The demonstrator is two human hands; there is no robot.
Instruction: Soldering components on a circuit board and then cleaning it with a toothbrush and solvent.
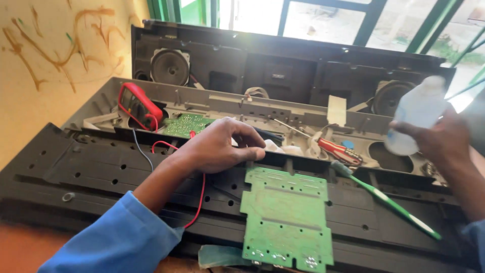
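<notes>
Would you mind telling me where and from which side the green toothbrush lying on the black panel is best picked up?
Probably by the middle of the handle. The toothbrush lies flat and slanted on the black panel, bristle head up near the screwdriver, tail toward the lower right. Come from above with fingers across the thin handle; the right hand, holding a white bottle, is nearest.

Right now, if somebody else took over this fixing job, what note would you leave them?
Left hand: resting on the edge of the opened case, by the top of the big green circuit board; I can't tell if it holds anything.
Right hand: gripping a white plastic bottle, raised above the case.
Green toothbrush lies on the black panel right of the board. Red multimeter sits at the back left, its red lead trailing forward.
Done: case open, board out. Left: everything is still apart.
</notes>
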